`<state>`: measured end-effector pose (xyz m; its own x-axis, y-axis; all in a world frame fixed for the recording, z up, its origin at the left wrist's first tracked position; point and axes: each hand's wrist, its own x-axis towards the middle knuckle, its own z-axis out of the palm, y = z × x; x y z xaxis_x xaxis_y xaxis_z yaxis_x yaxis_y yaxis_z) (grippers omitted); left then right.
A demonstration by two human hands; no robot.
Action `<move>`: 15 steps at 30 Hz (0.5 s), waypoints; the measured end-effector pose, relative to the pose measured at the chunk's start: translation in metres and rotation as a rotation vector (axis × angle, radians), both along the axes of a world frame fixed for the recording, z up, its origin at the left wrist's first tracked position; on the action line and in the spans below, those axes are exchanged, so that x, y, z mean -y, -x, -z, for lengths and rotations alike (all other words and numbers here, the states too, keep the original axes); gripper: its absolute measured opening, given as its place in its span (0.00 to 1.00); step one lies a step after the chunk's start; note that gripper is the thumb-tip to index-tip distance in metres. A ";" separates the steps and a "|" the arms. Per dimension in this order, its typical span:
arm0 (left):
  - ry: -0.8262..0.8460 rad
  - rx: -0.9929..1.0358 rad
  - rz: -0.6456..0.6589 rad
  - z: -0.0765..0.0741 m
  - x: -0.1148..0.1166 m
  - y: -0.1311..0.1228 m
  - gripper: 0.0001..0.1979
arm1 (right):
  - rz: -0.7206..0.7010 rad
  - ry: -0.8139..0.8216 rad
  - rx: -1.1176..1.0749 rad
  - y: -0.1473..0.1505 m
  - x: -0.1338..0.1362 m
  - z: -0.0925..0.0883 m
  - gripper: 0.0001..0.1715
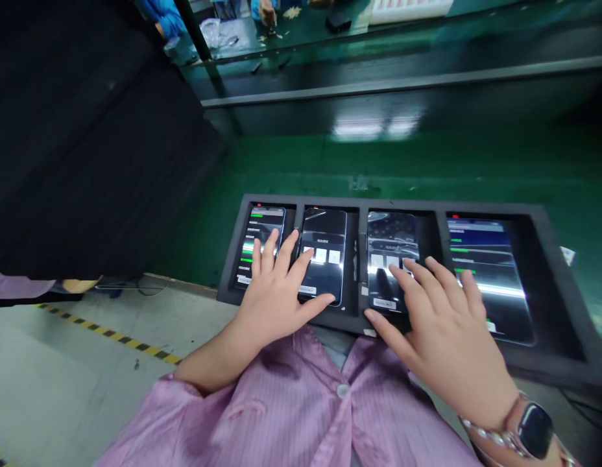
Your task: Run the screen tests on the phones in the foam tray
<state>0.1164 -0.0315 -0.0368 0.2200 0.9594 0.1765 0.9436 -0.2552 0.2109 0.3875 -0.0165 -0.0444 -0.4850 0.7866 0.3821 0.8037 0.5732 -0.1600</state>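
A dark tray (357, 259) with separate compartments holds several phones, screens up and lit. My left hand (276, 292) is spread over the leftmost phone (245, 243) and the phone beside it (325, 279), its index fingertip at a white box on that second screen. My right hand (442, 324), also spread, has its index fingertip at the white boxes of the third phone (388, 233); its other fingers reach toward the rightmost phone (505, 285). Neither hand grips anything. Green bars and text lines show on the two outer screens.
The tray lies on a green bench (330, 159). Black cloth (87, 130) hangs at the left. Beyond a metal rail (379, 85), a person's hand (267, 13) and a white tray (410, 10) are visible. Yellow-black tape (111, 335) marks the floor.
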 end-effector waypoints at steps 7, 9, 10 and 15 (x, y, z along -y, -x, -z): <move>-0.276 0.114 -0.016 0.008 0.004 0.000 0.40 | 0.025 -0.091 -0.119 0.001 0.001 0.004 0.42; -0.388 0.173 -0.004 0.011 0.007 0.002 0.38 | 0.034 -0.109 -0.156 0.000 0.002 0.004 0.44; -0.424 0.209 -0.001 0.011 0.009 0.005 0.37 | 0.029 -0.113 -0.189 -0.002 0.002 0.004 0.44; -0.414 0.311 -0.024 0.001 0.028 0.040 0.39 | 0.067 -0.129 -0.346 -0.033 0.006 0.000 0.42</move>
<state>0.0760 -0.0598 -0.0374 0.0753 0.7997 0.5956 0.8593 -0.3551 0.3682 0.4209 -0.0223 -0.0444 -0.2591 0.7472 0.6120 0.7513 0.5541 -0.3585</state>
